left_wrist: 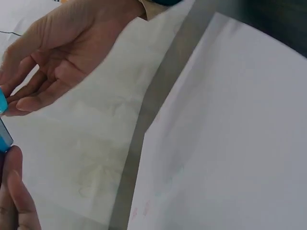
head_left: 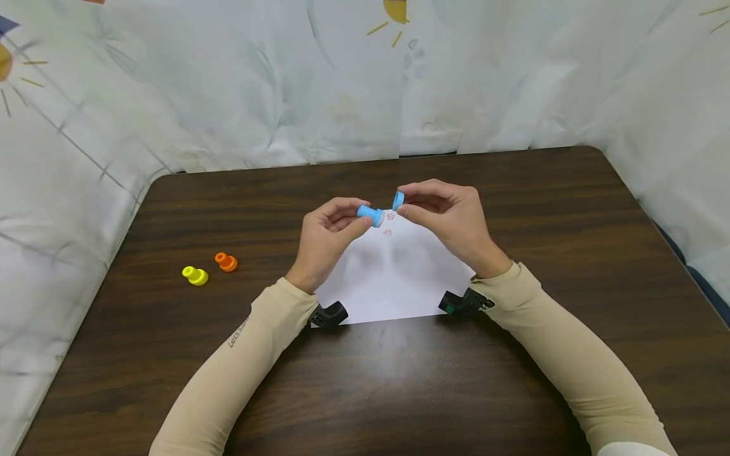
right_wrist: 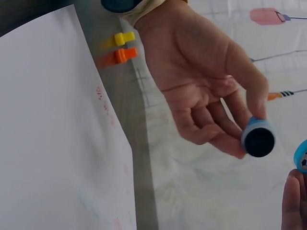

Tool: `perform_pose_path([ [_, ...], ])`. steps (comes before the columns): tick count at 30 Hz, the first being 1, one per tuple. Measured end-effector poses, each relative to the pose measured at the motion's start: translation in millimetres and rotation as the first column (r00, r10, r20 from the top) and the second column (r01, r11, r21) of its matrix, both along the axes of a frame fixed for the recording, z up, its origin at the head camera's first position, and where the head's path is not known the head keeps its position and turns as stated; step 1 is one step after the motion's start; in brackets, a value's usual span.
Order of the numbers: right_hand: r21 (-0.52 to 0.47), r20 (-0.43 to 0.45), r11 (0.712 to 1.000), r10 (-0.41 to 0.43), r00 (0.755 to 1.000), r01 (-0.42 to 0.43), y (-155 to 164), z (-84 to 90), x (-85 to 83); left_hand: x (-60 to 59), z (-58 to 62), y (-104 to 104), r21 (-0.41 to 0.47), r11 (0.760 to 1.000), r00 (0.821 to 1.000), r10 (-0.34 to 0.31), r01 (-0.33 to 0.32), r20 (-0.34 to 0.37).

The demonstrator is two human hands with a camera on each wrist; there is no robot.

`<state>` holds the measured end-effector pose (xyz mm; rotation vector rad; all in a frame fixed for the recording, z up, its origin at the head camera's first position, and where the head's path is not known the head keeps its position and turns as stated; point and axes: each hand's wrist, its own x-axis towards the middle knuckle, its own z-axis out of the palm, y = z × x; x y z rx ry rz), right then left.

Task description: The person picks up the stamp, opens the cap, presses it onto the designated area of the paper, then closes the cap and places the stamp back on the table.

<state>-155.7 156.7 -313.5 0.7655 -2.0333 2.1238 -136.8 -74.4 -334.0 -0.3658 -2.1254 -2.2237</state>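
Above a white sheet of paper (head_left: 393, 278), my left hand (head_left: 336, 228) pinches a blue stamp body (head_left: 371, 215) by its end. My right hand (head_left: 439, 206) holds the matching blue cap (head_left: 398, 201) between thumb and fingers, just apart from the stamp's tip. In the right wrist view the stamp's dark round face (right_wrist: 259, 140) points toward the camera, and the cap (right_wrist: 301, 156) shows at the right edge. Small red stamp marks (head_left: 390, 217) lie on the paper below the hands. In the left wrist view my right hand (left_wrist: 53, 62) and the paper (left_wrist: 230, 124) show.
A yellow stamp (head_left: 196, 275) and an orange stamp (head_left: 226, 261) lie on the dark wooden table (head_left: 513, 190) to the left of my left arm. White patterned cloth (head_left: 228, 82) hangs around the table's back and sides.
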Motion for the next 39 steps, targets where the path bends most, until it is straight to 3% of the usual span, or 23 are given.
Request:
perform_pose_path([
  [7,-0.020,-0.021,1.000,-0.008,1.000,0.007,-1,2.5,0.0,-0.4,-7.0,-5,-0.191,0.981,0.995,-0.008,-0.011,-0.102],
  [13,-0.039,-0.033,0.999,-0.011,0.999,0.010,-4,4.3,-1.7,-2.4,-8.9,-7,-0.326,0.945,0.966,-0.061,-0.025,-0.252],
  [17,-0.036,-0.037,0.999,-0.009,0.999,0.007,-7,6.1,-2.1,-3.2,-8.4,-10,-0.406,0.913,0.954,-0.079,-0.048,-0.290],
  [23,-0.030,-0.044,0.999,-0.015,0.999,0.013,-8,8.6,-2.5,-5.9,-9.1,-14,-0.482,0.874,0.946,-0.105,-0.059,-0.306],
  [30,-0.044,-0.047,0.999,-0.029,0.998,0.027,-8,10.3,-3.1,-7.6,-10.5,-16,-0.549,0.836,0.955,-0.153,-0.013,-0.255],
  [35,-0.059,-0.046,0.998,-0.036,0.998,0.034,-8,13.2,-3.8,-8.6,-11.3,-18,-0.586,0.810,0.947,-0.200,0.017,-0.249],
  [39,-0.074,-0.042,0.997,-0.028,0.999,0.025,-9,14.7,-4.3,-9.6,-11.7,-19,-0.643,0.765,0.941,-0.242,0.035,-0.238],
])
